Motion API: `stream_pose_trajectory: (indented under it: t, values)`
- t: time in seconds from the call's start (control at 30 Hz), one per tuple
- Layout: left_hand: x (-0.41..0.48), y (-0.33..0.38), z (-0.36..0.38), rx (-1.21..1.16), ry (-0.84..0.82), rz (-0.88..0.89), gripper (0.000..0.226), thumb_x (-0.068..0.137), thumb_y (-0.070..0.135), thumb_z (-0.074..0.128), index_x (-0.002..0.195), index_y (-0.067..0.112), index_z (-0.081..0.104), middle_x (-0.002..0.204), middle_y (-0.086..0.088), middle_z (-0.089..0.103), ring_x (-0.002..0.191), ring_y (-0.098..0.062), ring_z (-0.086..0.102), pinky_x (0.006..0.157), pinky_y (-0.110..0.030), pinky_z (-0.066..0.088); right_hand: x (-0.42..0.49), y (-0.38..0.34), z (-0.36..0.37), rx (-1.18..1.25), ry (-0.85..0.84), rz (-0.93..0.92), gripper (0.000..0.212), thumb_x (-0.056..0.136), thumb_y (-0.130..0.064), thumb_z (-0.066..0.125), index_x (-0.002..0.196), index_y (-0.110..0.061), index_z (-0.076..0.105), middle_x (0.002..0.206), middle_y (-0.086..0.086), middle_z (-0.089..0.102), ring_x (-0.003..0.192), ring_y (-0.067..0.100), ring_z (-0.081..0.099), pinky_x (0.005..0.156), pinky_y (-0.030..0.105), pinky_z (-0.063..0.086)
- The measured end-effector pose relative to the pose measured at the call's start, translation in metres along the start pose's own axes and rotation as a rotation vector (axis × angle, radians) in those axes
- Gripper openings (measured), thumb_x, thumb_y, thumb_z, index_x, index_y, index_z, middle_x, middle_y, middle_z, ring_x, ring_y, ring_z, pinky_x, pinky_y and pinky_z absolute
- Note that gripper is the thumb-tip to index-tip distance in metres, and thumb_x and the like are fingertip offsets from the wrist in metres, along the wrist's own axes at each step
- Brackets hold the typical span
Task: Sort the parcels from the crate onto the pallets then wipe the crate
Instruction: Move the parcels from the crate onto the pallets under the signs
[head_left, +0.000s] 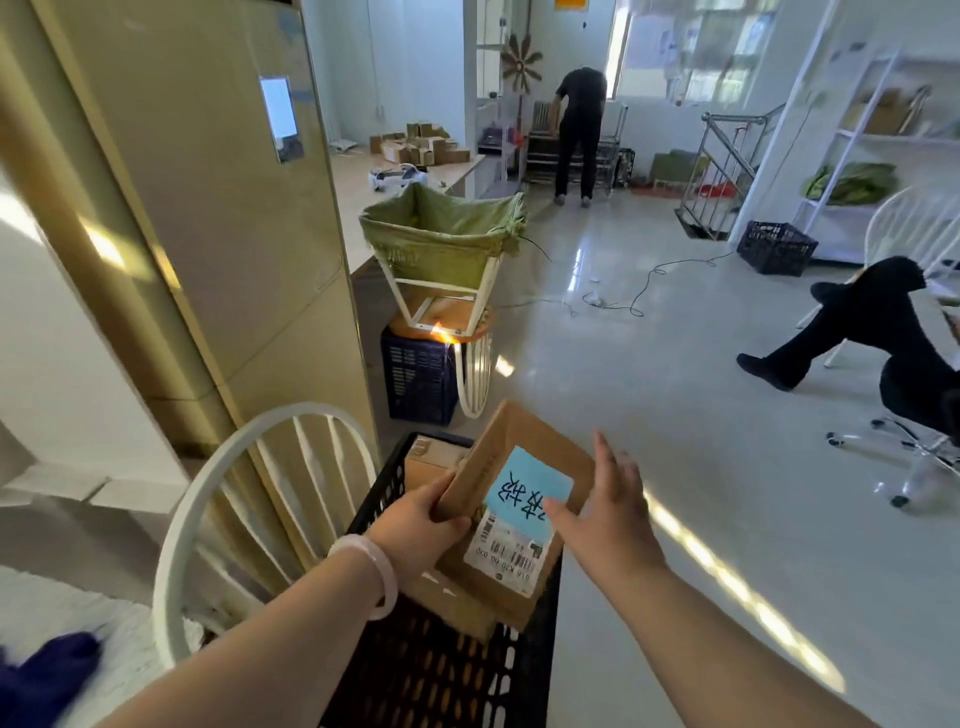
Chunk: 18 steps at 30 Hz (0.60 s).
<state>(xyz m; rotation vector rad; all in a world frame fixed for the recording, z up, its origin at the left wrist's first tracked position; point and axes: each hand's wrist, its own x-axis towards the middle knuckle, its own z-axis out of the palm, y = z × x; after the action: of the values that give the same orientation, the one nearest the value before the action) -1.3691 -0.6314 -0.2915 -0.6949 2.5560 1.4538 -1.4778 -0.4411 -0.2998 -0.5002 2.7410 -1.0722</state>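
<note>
Two hands meet one cardboard parcel (519, 447), held tilted above the black crate (431, 675). The left hand (415, 525) grips the parcel's left edge, its fingers (441, 488) curled round the cardboard. The right hand (608, 514) is spread flat, fingers (605, 457) straight and apart. Its thumb touches the blue label (527, 491) on the parcel's top face, and the other fingers stand clear of the right edge. More parcels (428, 460) lie in the crate below.

Green sack (441, 234): lines a white frame (441, 283) on a stool (441, 319).
White chair (291, 413): beside tall beige cabinet (208, 208).
Cable (652, 273): on floor (623, 389), possibly plugged in.
</note>
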Motion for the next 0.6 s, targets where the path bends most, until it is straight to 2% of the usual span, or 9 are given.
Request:
stream_pose_trajectory:
  t: [0.07, 0.1, 0.23, 0.3, 0.33, 0.37, 0.43, 0.5, 0.6]
  values:
    - [-0.003, 0.011, -0.010, 0.258, -0.058, 0.064, 0.055, 0.095, 0.024, 0.054, 0.142, 0.047, 0.038, 0.104, 0.021, 0.059, 0.087, 0.000, 0.057, 0.068, -0.011, 0.042, 0.001, -0.006, -0.015, -0.227, -0.032, -0.129, 0.094, 0.085, -0.051, 0.067, 0.153, -0.046, 0.001, 0.163, -0.004, -0.009, 0.151, 0.022, -0.001, 0.122, 0.046, 0.016]
    - [-0.004, 0.018, -0.013, 0.373, -0.084, 0.085, 0.057, 0.094, 0.024, 0.054, 0.143, 0.047, 0.037, 0.108, 0.019, 0.058, 0.088, 0.000, 0.057, 0.069, -0.013, 0.043, 0.002, -0.010, -0.019, -0.308, -0.079, -0.204, 0.092, 0.085, -0.052, 0.066, 0.153, -0.047, 0.005, 0.163, -0.006, -0.012, 0.151, 0.022, -0.007, 0.123, 0.046, 0.008]
    - [-0.005, 0.043, -0.014, 0.774, -0.188, 0.201, 0.063, 0.094, 0.027, 0.055, 0.150, 0.038, 0.030, 0.148, 0.011, 0.042, 0.123, -0.017, 0.050, 0.101, -0.033, 0.043, 0.005, -0.025, -0.022, -0.539, -0.277, -0.413, 0.088, 0.084, -0.057, 0.065, 0.153, -0.046, 0.011, 0.164, -0.010, 0.002, 0.151, 0.019, -0.007, 0.122, 0.047, -0.002]
    - [0.000, 0.049, -0.016, 0.823, -0.221, 0.251, 0.062, 0.092, 0.028, 0.057, 0.148, 0.041, 0.033, 0.141, 0.008, 0.050, 0.117, -0.019, 0.056, 0.100, -0.040, 0.048, 0.006, -0.027, -0.020, -0.572, -0.361, -0.402, 0.080, 0.085, -0.057, 0.063, 0.151, -0.049, 0.018, 0.161, -0.011, 0.021, 0.151, 0.022, 0.008, 0.122, 0.049, 0.008]
    - [0.002, 0.050, -0.018, 0.829, -0.233, 0.260, 0.060, 0.090, 0.029, 0.058, 0.145, 0.042, 0.037, 0.134, 0.008, 0.056, 0.111, -0.019, 0.058, 0.096, -0.041, 0.051, 0.006, -0.027, -0.020, -0.544, -0.394, -0.373, 0.073, 0.087, -0.055, 0.062, 0.148, -0.052, 0.022, 0.153, -0.012, 0.036, 0.146, 0.023, 0.025, 0.119, 0.049, 0.023]
    - [0.004, 0.050, -0.020, 0.830, -0.236, 0.279, 0.057, 0.089, 0.029, 0.059, 0.142, 0.043, 0.042, 0.127, 0.008, 0.060, 0.107, -0.018, 0.060, 0.094, -0.041, 0.052, 0.004, -0.025, -0.020, -0.485, -0.417, -0.341, 0.067, 0.088, -0.052, 0.062, 0.144, -0.054, 0.026, 0.141, -0.014, 0.048, 0.134, 0.018, 0.043, 0.108, 0.045, 0.040]
    - [0.005, 0.048, -0.026, 0.793, -0.181, 0.310, 0.054, 0.087, 0.029, 0.064, 0.137, 0.042, 0.049, 0.125, 0.010, 0.060, 0.110, -0.016, 0.058, 0.099, -0.041, 0.050, -0.001, -0.021, -0.020, -0.391, -0.439, -0.293, 0.058, 0.090, -0.049, 0.061, 0.140, -0.056, 0.032, 0.120, -0.018, 0.058, 0.109, 0.008, 0.056, 0.088, 0.036, 0.052]
    - [0.003, 0.044, -0.029, 0.677, -0.009, 0.330, 0.062, 0.087, 0.025, 0.068, 0.142, 0.041, 0.044, 0.146, 0.009, 0.044, 0.131, -0.017, 0.044, 0.113, -0.039, 0.037, -0.004, -0.016, -0.018, -0.303, -0.413, -0.224, 0.051, 0.092, -0.050, 0.059, 0.138, -0.054, 0.037, 0.110, -0.019, 0.061, 0.099, 0.006, 0.058, 0.081, 0.035, 0.053]
    - [-0.006, 0.034, -0.025, 0.452, 0.279, 0.277, 0.087, 0.087, 0.026, 0.070, 0.150, 0.051, 0.014, 0.162, 0.012, 0.007, 0.147, -0.021, 0.017, 0.116, -0.040, 0.027, -0.001, -0.010, -0.014, -0.094, -0.345, -0.044, 0.042, 0.093, -0.049, 0.057, 0.135, -0.048, 0.048, 0.103, -0.016, 0.065, 0.092, 0.009, 0.062, 0.080, 0.034, 0.053]
